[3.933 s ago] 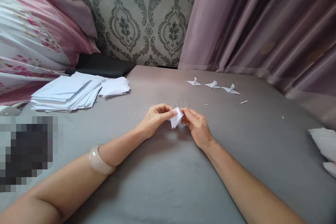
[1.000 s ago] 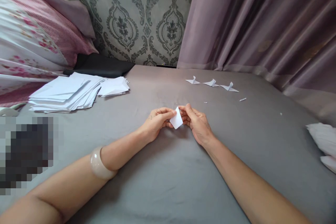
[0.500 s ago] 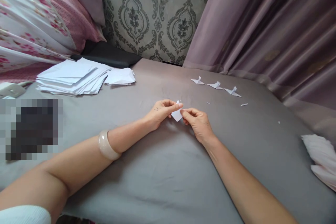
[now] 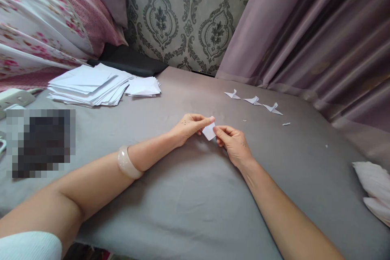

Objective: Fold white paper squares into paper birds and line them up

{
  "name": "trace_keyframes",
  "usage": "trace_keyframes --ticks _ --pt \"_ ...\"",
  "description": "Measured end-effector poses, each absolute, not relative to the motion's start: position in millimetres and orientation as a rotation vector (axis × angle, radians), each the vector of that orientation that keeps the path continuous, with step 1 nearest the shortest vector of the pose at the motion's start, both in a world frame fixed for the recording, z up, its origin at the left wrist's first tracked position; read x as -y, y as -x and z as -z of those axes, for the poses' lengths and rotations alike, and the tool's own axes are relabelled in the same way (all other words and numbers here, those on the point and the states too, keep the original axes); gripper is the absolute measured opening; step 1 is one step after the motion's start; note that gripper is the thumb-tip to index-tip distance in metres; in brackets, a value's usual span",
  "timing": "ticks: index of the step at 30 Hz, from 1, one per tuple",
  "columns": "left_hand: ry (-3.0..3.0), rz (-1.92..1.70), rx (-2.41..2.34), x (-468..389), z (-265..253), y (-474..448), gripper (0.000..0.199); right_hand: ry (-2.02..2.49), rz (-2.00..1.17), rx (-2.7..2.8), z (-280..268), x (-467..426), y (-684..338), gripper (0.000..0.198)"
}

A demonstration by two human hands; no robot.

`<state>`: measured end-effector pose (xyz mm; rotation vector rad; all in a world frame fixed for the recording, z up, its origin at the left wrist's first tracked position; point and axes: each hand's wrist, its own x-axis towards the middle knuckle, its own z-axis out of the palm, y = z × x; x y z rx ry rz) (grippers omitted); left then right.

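A small folded piece of white paper [image 4: 209, 132] is pinched between my two hands above the grey sheet [image 4: 183, 195]. My left hand [image 4: 191, 126] grips its upper left side, thumb laid along the top edge. On the right edge, my right hand [image 4: 233, 142] holds it between thumb and curled fingers. Parts of the paper and several fingertips are hidden behind the thumbs. Beyond my right hand, three folded paper figures, of which one is a winged paper figure [image 4: 273, 108], stand in a row.
At the back left lie a tall stack of white paper [image 4: 88, 85] and a smaller paper stack [image 4: 143, 87]. Paper scraps [image 4: 286, 124] are scattered at right. A white power strip [image 4: 16, 98] sits at the far left, white cloth [image 4: 373, 187] at the right edge. Curtains [image 4: 292, 28] hang behind.
The whole view has shifted slightly, so things appear a little further right. Both hands keep their pinch on the paper; its upper tip now shows less above the left thumb.
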<state>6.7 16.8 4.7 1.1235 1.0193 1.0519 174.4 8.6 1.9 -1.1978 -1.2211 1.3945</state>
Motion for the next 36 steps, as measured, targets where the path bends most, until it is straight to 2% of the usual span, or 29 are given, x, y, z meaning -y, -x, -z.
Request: trace_keyframes --ticks 4,9,15,20,23,25,32,36 --pt "-1.188 -0.957 -1.064 -15 -7 -6 0.032 1.247 -1.349 1.142 0 -11 -178 0.035" --pt "-1.288 -0.957 -1.008 -20 -2 -2 0.030 1.318 -1.185 1.344 1 -13 -181 0.041" --pt "-1.447 -0.919 -0.859 -30 14 -1 0.020 1.399 -0.954 1.560 2 -16 -185 0.034" --pt "-2.275 -0.866 -1.157 -25 4 3 0.014 1.182 -0.445 1.970 4 -14 -190 0.015" --pt "-2.809 -0.609 -1.145 -22 -1 6 0.023 1.160 -0.164 2.207 3 -9 -190 0.016" --pt "-2.909 -0.492 -1.102 -20 -1 7 0.025 1.247 -0.093 2.298 1 -5 -190 0.018" --pt "-2.549 -0.582 -1.033 -20 0 13 0.027 1.318 -0.494 2.439 -10 -1 -198 0.028" --pt "-2.449 -0.610 -0.990 -21 -5 15 0.023 1.373 -0.629 2.345 -11 1 -203 0.023"
